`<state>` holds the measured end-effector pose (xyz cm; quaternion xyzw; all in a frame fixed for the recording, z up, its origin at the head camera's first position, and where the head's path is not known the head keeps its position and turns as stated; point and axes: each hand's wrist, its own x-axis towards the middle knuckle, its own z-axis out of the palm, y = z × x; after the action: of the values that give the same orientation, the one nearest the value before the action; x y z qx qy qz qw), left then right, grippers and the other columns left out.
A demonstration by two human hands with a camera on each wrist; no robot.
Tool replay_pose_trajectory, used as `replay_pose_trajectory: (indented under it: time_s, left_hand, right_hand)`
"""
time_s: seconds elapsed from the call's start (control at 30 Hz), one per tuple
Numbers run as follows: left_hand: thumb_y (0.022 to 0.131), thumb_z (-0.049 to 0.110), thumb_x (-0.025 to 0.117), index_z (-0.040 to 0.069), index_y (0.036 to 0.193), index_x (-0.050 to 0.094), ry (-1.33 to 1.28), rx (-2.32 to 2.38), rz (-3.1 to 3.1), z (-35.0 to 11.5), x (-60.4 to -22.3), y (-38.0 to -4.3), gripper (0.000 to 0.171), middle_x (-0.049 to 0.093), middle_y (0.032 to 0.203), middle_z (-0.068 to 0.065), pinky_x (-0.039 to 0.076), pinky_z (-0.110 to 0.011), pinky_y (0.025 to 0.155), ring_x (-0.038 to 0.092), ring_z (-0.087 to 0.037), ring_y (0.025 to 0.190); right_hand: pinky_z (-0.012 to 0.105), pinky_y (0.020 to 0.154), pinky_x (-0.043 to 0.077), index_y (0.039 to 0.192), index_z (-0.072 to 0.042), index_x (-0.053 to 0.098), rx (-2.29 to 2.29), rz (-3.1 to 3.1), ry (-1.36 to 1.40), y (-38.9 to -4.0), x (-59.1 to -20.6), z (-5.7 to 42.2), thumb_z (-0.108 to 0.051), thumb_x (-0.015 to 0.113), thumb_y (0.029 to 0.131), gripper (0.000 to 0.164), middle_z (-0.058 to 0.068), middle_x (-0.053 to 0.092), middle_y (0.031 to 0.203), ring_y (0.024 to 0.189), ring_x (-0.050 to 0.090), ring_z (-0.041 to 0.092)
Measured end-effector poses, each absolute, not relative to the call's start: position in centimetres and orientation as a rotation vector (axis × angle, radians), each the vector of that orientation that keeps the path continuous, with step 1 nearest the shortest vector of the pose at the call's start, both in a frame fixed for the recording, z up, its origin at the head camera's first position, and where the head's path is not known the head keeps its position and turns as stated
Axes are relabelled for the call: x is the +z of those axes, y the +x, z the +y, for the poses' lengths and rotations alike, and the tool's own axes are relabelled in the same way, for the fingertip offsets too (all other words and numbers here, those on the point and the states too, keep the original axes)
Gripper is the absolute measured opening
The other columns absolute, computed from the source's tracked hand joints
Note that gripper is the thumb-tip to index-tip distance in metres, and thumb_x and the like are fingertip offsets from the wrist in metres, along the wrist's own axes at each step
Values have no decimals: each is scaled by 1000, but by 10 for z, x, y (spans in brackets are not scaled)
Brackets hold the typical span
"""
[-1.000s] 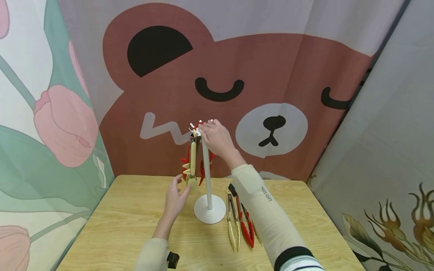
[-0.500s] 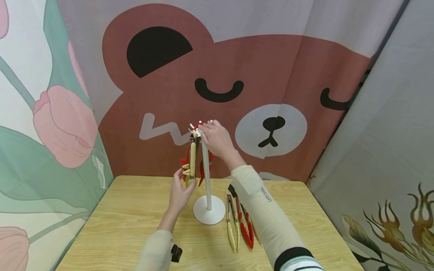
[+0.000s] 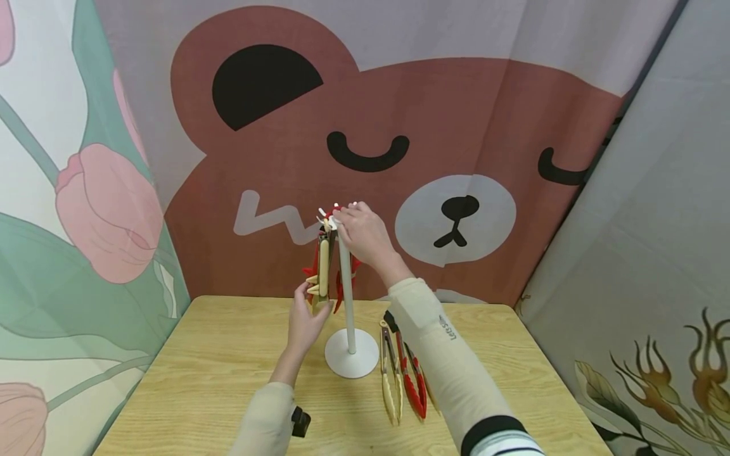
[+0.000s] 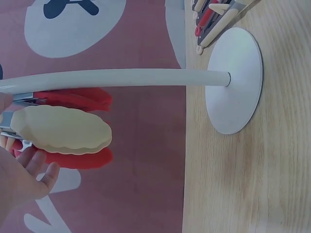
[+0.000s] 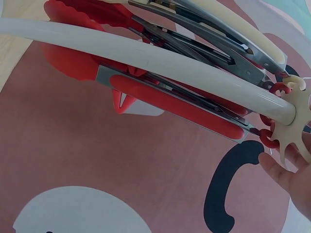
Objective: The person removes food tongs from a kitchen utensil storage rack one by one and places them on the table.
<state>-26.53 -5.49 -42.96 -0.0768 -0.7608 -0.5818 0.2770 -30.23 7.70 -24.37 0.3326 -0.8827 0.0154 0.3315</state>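
Cream-handled tongs point(image 3: 324, 269) hang from the hooked top point(image 5: 289, 121) of a white stand point(image 3: 346, 297), beside red tongs point(image 5: 180, 108). My left hand point(image 3: 303, 326) holds the cream tongs low down, fingers on their left and thumb on their right. The left wrist view has their scalloped cream head point(image 4: 63, 128) pointing towards the table, past the left fingers point(image 4: 41, 167). Up at the hooks, my right hand point(image 3: 365, 235) grips the stand's top, with its thumb below the hooks in the right wrist view. Part of that grip is hidden behind the hooked top.
The stand's round white base point(image 3: 352, 364) rests on a wooden table point(image 3: 199, 373). To its right lie more tongs, cream ones point(image 3: 393, 386) and red ones point(image 3: 415, 386), partly under the right sleeve. A bear-print curtain point(image 3: 445, 114) hangs behind the table.
My left hand has moved up and right, from beside the lower end of the cream tongs to around them. The right hand has stayed at the stand's top.
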Motion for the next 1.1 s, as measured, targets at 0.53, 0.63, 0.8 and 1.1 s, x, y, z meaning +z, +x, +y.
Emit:
replay_pose_trajectory:
  time_s: [0.53,0.63,0.8,1.1]
  left_hand:
    - [76,9,69,-6,125,35,-229,-1581,-2021,-47,-427,-266,62,56,101,-21,40,-47,78,52,-37,93]
    - [75,10,71,-5,124,35,-239,-1591,-2011,-47,-427,-267,62,56,102,-21,40,-49,80,52,-36,95]
    - [74,16,73,-3,123,38,-247,-1633,-2004,-47,-426,-268,63,55,104,-18,41,-49,77,52,-30,94]
    - [73,27,74,1,107,52,-192,-1631,-2022,-47,-425,-268,48,52,92,-10,44,-28,60,51,-28,80]
  right_hand:
    - [26,91,39,120,-9,58,44,-2313,860,-304,-245,78,-21,45,91,33,6,58,117,110,49,21]
    - [27,91,39,119,-9,59,45,-2301,861,-304,-245,78,-20,46,91,33,6,58,117,109,49,21]
    - [27,90,40,118,-8,60,47,-2276,863,-305,-246,78,-20,47,91,32,6,59,115,108,50,21]
    - [27,89,40,118,-8,60,34,-2270,871,-306,-246,78,-20,47,91,32,6,59,115,107,50,21]
